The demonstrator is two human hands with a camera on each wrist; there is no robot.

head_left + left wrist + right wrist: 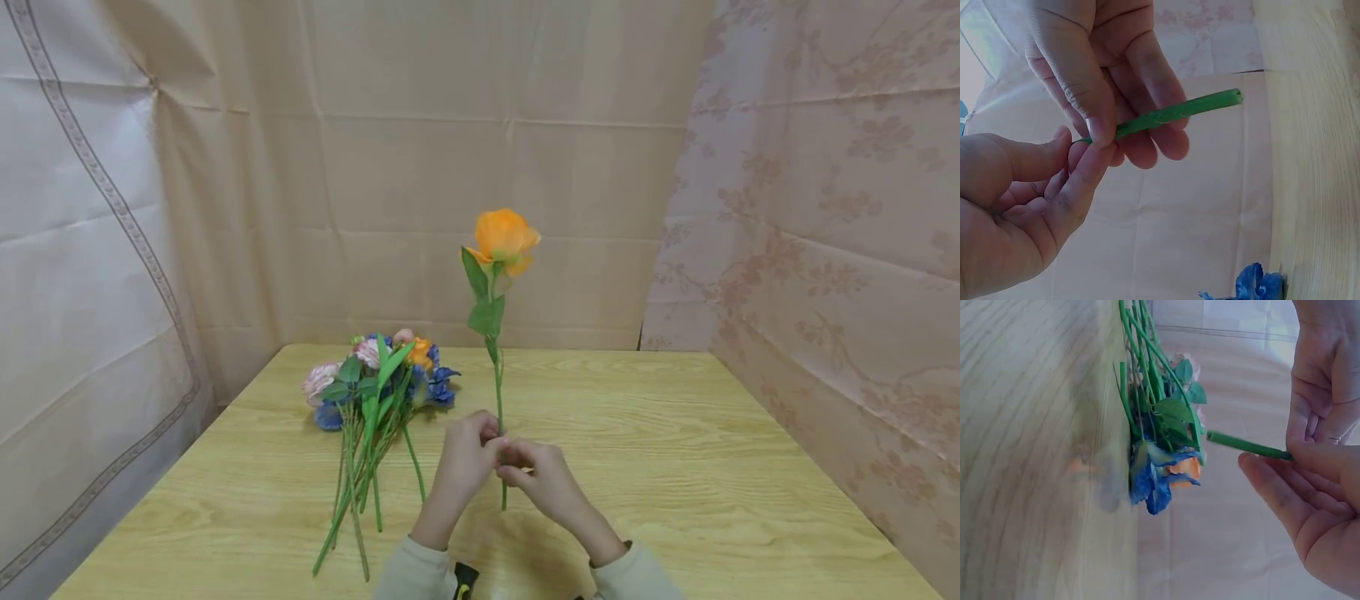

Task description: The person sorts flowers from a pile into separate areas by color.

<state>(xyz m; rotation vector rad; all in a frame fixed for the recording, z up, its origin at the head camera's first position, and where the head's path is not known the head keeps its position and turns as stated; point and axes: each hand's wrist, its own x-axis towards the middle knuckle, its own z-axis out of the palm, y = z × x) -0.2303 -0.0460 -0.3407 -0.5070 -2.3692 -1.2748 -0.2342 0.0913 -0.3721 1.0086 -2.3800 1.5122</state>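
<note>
An orange artificial flower (504,237) with green leaves stands upright in front of me. My left hand (461,458) pinches its green stem between thumb and fingers. The right hand (547,479) meets it there and pinches the stem too, the fingertips of both nearly touching. Below the fingers, the stem's lower end (1210,103) sticks out free in the left wrist view. From the right wrist, the same stem end (1241,444) shows past the right thumb and finger. The exact grip point is partly hidden by the fingers.
A loose pile of artificial flowers (375,408), blue, pink and orange, lies on the left of the wooden table (675,467), stems toward me. A small black object (465,577) shows by the left sleeve. Curtains (420,167) hang behind and at the sides.
</note>
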